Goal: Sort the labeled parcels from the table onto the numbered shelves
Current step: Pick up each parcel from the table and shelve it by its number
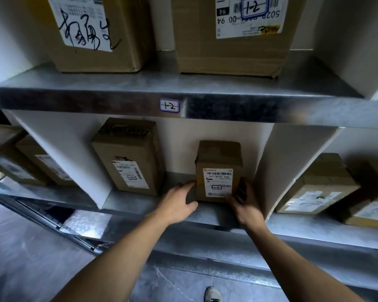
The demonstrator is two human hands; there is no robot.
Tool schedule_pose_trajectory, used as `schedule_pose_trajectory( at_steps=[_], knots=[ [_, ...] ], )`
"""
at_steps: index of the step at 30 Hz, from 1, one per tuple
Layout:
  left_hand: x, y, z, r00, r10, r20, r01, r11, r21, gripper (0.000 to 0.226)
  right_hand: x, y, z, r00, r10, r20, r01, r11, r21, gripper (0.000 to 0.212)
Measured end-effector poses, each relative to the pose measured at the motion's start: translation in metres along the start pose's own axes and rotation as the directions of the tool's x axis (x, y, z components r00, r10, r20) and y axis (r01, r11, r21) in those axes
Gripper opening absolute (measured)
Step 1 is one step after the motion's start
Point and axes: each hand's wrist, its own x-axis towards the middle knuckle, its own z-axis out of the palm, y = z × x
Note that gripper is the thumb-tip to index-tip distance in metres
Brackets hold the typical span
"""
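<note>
A small brown parcel [219,168] stands upright on the lower steel shelf [138,201], its white label marked 2-2 facing me. My left hand [177,203] touches the parcel's left side with fairly straight fingers, the thumb near its bottom front corner. My right hand [246,203] holds the parcel's right side, fingers round that side and thumb on the lower front of the label. A taller parcel [129,158], also marked 2-2, stands to the left in the same bay.
The upper shelf edge carries a tag 1-2 [169,105], with two large boxes [231,35] above it. White dividers [277,162] wall the bay on both sides. More parcels [319,186] fill the neighbouring bays. Grey floor and a shoe [212,295] lie below.
</note>
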Motion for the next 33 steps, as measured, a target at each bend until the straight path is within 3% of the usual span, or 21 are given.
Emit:
schedule_pose_trajectory(
  at_steps=[6, 11, 16, 20, 24, 33],
  knots=[
    [-0.012, -0.013, -0.006, 1.000, 0.002, -0.031, -0.001, 0.999, 0.044, 0.057, -0.023, -0.020, 0.002, 0.996, 0.027, -0.085, -0.045, 0.977, -0.207, 0.068],
    [-0.029, -0.016, -0.012, 0.996, 0.078, -0.039, -0.075, 0.994, 0.077, 0.051, -0.054, -0.023, 0.001, 0.993, -0.032, -0.115, -0.023, 0.896, -0.444, 0.053],
    [-0.045, -0.008, -0.004, 0.985, 0.173, 0.012, -0.172, 0.964, 0.204, 0.047, -0.092, -0.020, -0.010, 0.990, -0.141, -0.018, 0.090, 0.723, -0.685, 0.038],
    [-0.049, 0.012, 0.012, 0.968, 0.232, 0.098, -0.251, 0.922, 0.295, 0.047, -0.119, -0.019, -0.036, 0.995, -0.097, 0.014, 0.060, 0.494, -0.868, 0.038],
    [-0.055, 0.042, 0.034, 0.942, 0.280, 0.184, -0.327, 0.886, 0.328, 0.048, -0.142, -0.017, -0.065, 0.999, -0.038, -0.014, 0.001, 0.362, -0.932, 0.045],
    [-0.080, 0.141, 0.087, 0.831, 0.471, 0.295, -0.555, 0.736, 0.387, 0.049, -0.215, 0.000, -0.150, 0.976, -0.032, -0.216, -0.196, 0.307, -0.931, 0.048]
  ],
)
